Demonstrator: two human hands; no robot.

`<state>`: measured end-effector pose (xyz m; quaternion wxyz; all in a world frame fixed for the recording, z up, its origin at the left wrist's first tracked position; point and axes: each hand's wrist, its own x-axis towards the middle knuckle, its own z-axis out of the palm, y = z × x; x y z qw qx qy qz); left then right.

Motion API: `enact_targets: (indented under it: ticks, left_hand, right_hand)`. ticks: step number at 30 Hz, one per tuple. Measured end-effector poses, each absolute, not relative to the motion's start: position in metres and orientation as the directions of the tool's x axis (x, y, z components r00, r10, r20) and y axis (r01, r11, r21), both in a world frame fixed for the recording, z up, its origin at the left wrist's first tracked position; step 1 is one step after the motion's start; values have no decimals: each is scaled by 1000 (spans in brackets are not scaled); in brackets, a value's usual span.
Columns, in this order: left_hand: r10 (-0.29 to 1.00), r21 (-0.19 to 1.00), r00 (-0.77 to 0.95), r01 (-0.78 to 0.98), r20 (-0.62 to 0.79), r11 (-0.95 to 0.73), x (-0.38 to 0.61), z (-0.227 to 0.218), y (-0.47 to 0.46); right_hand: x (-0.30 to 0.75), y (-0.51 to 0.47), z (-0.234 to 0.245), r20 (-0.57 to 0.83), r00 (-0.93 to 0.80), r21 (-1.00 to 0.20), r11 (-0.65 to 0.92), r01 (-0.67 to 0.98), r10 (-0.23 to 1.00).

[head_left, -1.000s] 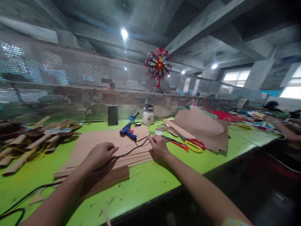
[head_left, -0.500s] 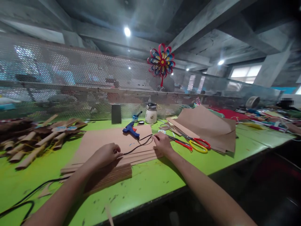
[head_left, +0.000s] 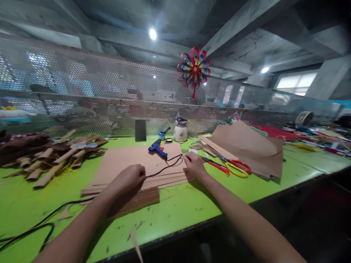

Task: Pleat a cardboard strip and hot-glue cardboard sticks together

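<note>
A blue hot glue gun (head_left: 158, 149) lies on a stack of brown paper sheets (head_left: 128, 154). From it runs a thin black cord (head_left: 164, 170), which bends back at my right hand and crosses the paper to my left. My left hand (head_left: 132, 176) is closed, pinching the cord over the front of the paper. At the right edge of the stack, my right hand (head_left: 195, 165) is also closed, its fingertips on the bend of the cord. Folded brown paper (head_left: 134, 201) forms a thick pleated pile under my left forearm.
Scissors with red and yellow handles (head_left: 237, 168) lie right of my right hand, beside large brown paper (head_left: 244, 146). Rolled paper tubes (head_left: 52, 164) are heaped at left. A white bottle (head_left: 180, 133) stands behind, before a perforated metal screen (head_left: 109, 98) bearing a paper flower (head_left: 195, 69).
My view has turned slightly left, so the scene sits further right. My left hand's fingers look more tightly closed on the cord, and the cord's loop near my right hand is narrower.
</note>
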<state>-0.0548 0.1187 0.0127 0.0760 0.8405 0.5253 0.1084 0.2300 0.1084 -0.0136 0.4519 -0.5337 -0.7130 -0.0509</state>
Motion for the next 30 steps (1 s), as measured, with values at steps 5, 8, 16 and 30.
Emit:
enact_targets:
  ticks: [5,8,16,30]
  left_hand:
    - [895,240,429,862,122,-446,-56,14,116]
    - [893,230,429,863,137,-450,-56,18,110]
    - [919,258,372,883,128,-393,-54,21,102]
    - [958,290,229,918,170,-271,-64,16,113]
  right_hand:
    - [230,109,-15,708,-39,-378,424,823,705]
    - [230,108,-17,711,-43,-360,416,835,702]
    - [209,122,4,657,-176,-236,422,875,733]
    - [131,200,15,161,-120,-171,148,974,980]
